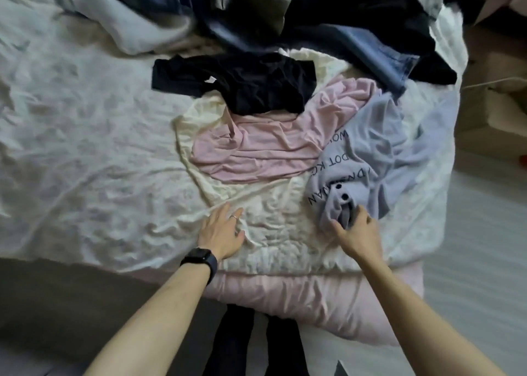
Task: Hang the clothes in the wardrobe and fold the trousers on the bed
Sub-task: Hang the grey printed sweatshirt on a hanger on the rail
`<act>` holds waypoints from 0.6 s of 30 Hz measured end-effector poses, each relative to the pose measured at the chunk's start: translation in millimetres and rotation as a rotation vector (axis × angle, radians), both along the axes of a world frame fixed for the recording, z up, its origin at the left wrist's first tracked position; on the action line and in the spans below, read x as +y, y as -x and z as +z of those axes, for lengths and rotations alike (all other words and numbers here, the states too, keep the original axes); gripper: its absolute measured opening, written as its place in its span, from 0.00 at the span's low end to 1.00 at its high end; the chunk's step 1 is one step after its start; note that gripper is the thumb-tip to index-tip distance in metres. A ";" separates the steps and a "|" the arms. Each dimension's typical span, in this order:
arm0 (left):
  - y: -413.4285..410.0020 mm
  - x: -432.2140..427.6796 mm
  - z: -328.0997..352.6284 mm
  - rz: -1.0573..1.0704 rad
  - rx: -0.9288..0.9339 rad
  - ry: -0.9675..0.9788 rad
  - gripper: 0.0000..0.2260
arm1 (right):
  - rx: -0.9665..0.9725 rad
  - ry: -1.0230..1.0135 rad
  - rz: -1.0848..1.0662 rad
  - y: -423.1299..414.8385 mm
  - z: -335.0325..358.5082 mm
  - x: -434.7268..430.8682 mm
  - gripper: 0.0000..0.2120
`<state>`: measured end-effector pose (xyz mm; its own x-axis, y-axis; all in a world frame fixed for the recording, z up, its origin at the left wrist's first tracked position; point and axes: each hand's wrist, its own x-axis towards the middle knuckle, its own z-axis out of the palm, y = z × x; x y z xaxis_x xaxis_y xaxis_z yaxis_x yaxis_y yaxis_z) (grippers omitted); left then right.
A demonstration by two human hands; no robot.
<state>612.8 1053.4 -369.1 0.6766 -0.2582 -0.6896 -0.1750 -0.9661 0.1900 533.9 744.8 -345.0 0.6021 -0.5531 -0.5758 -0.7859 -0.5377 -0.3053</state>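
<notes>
The lavender T-shirt (370, 153) lies crumpled near the bed's (85, 147) right edge, printed with black lettering and dots, partly over a pink garment (256, 147); the right hand (356, 233) grips its bunched near end, fingers curled into the cloth; the left hand (221, 230) rests flat, fingers straight, on a creased cream garment (273, 218); a black top (242, 82) and jeans (376, 53) lie beyond.

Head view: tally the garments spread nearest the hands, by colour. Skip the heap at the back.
Black crumpled top: 1
Pink creased soft garment: 1
Cream thin wrinkled garment: 1
Lavender sweatshirt with black lettering: 1
Total: 4
</notes>
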 end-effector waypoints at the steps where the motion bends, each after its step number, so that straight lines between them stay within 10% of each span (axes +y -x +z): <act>1: 1.9 -1.2 -17.6 -0.022 0.046 -0.025 0.29 | 0.037 0.015 -0.022 1.5 -14.4 -2.2 0.35; 9: 11.7 -24.2 -28.6 0.121 0.203 0.179 0.28 | 0.100 0.111 0.095 -2.0 -23.3 -7.5 0.08; 18: 2.7 -32.6 183.8 0.556 0.301 0.934 0.34 | -0.422 -0.949 -0.005 -67.5 188.6 64.7 0.06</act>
